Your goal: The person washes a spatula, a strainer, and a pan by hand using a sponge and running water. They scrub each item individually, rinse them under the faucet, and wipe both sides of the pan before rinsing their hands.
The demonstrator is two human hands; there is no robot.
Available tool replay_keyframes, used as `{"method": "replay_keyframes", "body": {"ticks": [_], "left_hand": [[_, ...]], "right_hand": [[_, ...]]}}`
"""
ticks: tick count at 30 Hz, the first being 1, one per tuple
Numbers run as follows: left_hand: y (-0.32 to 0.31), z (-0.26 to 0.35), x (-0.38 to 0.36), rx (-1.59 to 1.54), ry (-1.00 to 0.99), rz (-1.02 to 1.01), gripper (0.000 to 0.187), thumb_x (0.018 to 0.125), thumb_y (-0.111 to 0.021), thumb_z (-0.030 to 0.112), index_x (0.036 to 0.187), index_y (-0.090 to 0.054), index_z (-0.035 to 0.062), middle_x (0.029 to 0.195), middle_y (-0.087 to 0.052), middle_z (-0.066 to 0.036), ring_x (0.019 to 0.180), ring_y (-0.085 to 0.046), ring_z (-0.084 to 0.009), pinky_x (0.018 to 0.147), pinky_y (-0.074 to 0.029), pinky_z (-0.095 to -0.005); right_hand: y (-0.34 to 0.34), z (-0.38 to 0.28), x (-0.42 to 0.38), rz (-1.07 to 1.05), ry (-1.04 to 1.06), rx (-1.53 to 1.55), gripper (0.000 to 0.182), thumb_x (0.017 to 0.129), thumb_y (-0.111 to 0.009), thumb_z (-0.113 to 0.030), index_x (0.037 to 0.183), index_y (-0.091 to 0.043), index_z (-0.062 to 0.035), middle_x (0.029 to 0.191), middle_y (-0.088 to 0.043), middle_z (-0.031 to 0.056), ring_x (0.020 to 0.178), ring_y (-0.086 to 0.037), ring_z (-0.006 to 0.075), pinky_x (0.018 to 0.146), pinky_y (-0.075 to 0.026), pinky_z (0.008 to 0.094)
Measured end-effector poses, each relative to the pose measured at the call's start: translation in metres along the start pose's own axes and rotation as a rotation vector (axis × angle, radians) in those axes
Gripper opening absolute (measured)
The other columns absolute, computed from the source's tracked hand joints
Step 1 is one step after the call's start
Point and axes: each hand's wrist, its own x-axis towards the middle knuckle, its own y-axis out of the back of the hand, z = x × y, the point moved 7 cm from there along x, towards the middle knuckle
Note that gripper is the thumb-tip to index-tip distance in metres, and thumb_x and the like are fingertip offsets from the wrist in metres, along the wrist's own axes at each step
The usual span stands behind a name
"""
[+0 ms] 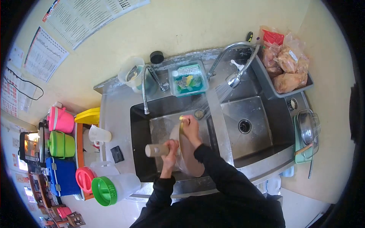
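Observation:
Over the left sink basin (137,125), my left hand (171,154) is closed around the thick, beige, round handle (153,150) of a large beige scoop-like vessel (187,156). The vessel is tilted on its side, and its lower part is partly hidden by my right arm. My right hand (191,129) is at the vessel's upper edge, its fingers closed on a small yellow sponge-like piece (181,118). Water sprays from the right faucet head (233,79) toward the left basin, beyond my right hand.
A teal-bottomed tub (188,91) with scrubbers stands behind the basin, beside a hose faucet (144,91). A grey bin (269,89) of bagged meat sits at right, near a strainer (307,131). At left are a white pitcher (99,135) and a green-lidded jug (104,191).

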Motion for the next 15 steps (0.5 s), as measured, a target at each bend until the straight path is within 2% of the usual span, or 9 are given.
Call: {"method": "replay_keyframes", "body": {"ticks": [1, 2, 4, 5, 6, 8, 10, 12, 15], "left_hand": [[0.004, 0.011, -0.009, 0.052, -0.027, 0.049, 0.031, 0.091, -0.050, 0.015, 0.063, -0.039, 0.0078, 0.059, -0.037, 0.000, 0.060, -0.036, -0.0139, 0.060, -0.032, -0.0309], [0.008, 0.018, -0.013, 0.101, -0.056, 0.095, 0.031, 0.090, -0.051, 0.014, 0.063, -0.039, 0.0076, 0.059, -0.037, 0.001, 0.059, -0.035, -0.0139, 0.060, -0.032, -0.0308], [0.022, 0.030, -0.010, -0.037, -0.216, -0.043, 0.034, 0.090, -0.055, 0.020, 0.062, -0.041, 0.0053, 0.058, -0.038, 0.000, 0.058, -0.036, -0.0128, 0.056, -0.029, -0.0280], [0.024, 0.037, -0.009, -0.107, -0.296, -0.108, 0.037, 0.090, -0.057, 0.023, 0.062, -0.042, 0.0041, 0.058, -0.039, 0.000, 0.057, -0.036, -0.0122, 0.054, -0.028, -0.0266], [0.028, 0.035, -0.009, -0.068, -0.289, -0.065, 0.039, 0.090, -0.057, 0.024, 0.060, -0.041, 0.0042, 0.057, -0.038, 0.000, 0.056, -0.035, -0.0119, 0.054, -0.028, -0.0263], [0.037, 0.039, -0.011, 0.023, -0.275, 0.023, 0.043, 0.090, -0.057, 0.026, 0.057, -0.040, 0.0043, 0.055, -0.037, 0.000, 0.054, -0.033, -0.0113, 0.053, -0.027, -0.0259], [0.044, 0.042, -0.014, 0.086, -0.261, 0.042, 0.043, 0.091, -0.055, 0.027, 0.058, -0.040, 0.0043, 0.057, -0.039, 0.000, 0.055, -0.033, -0.0115, 0.053, -0.026, -0.0261], [0.056, 0.040, -0.016, 0.149, -0.260, 0.120, 0.043, 0.092, -0.054, 0.029, 0.058, -0.040, 0.0046, 0.057, -0.040, -0.001, 0.056, -0.034, -0.0116, 0.052, -0.026, -0.0260], [0.082, 0.044, -0.013, 0.026, -0.295, 0.163, 0.040, 0.091, -0.054, 0.022, 0.058, -0.037, 0.0061, 0.056, -0.036, 0.000, 0.054, -0.033, -0.0124, 0.053, -0.028, -0.0268]], "right_hand": [[-0.004, 0.005, 0.019, -0.006, 0.021, -0.079, 0.011, 0.081, -0.055, -0.011, 0.087, -0.060, -0.0027, 0.079, -0.061, 0.0157, 0.076, -0.059, 0.0343, 0.068, -0.046, 0.0418], [-0.005, -0.021, 0.031, -0.041, 0.108, -0.103, 0.012, 0.080, -0.054, -0.011, 0.088, -0.059, -0.0029, 0.081, -0.060, 0.0162, 0.079, -0.058, 0.0354, 0.069, -0.045, 0.0429], [0.000, -0.076, 0.051, -0.114, 0.280, -0.167, 0.015, 0.079, -0.054, -0.011, 0.091, -0.058, -0.0032, 0.085, -0.059, 0.0173, 0.084, -0.057, 0.0377, 0.071, -0.045, 0.0451], [0.008, -0.102, 0.067, -0.045, 0.338, -0.213, 0.016, 0.079, -0.055, -0.011, 0.093, -0.057, -0.0028, 0.087, -0.058, 0.0179, 0.086, -0.057, 0.0372, 0.072, -0.045, 0.0447], [0.010, -0.122, 0.086, 0.019, 0.395, -0.253, 0.019, 0.079, -0.055, -0.012, 0.095, -0.056, -0.0024, 0.089, -0.057, 0.0185, 0.087, -0.056, 0.0367, 0.073, -0.045, 0.0443], [0.006, -0.123, 0.137, 0.007, 0.286, -0.541, 0.029, 0.080, -0.060, -0.019, 0.103, -0.054, -0.0020, 0.099, -0.057, 0.0210, 0.089, -0.058, 0.0365, 0.075, -0.046, 0.0445], [0.005, -0.101, 0.178, 0.052, 0.058, -0.760, 0.030, 0.081, -0.061, -0.024, 0.100, -0.057, -0.0013, 0.096, -0.059, 0.0211, 0.090, -0.058, 0.0372, 0.077, -0.046, 0.0445], [-0.010, -0.060, 0.209, -0.271, -0.034, -0.771, 0.029, 0.081, -0.062, -0.027, 0.094, -0.061, -0.0015, 0.100, -0.060, 0.0210, 0.095, -0.058, 0.0366, 0.079, -0.047, 0.0444], [-0.013, -0.035, 0.221, -0.310, -0.135, -0.949, 0.021, 0.081, -0.058, -0.018, 0.094, -0.064, -0.0033, 0.104, -0.061, 0.0155, 0.097, -0.058, 0.0355, 0.080, -0.047, 0.0445]]}}
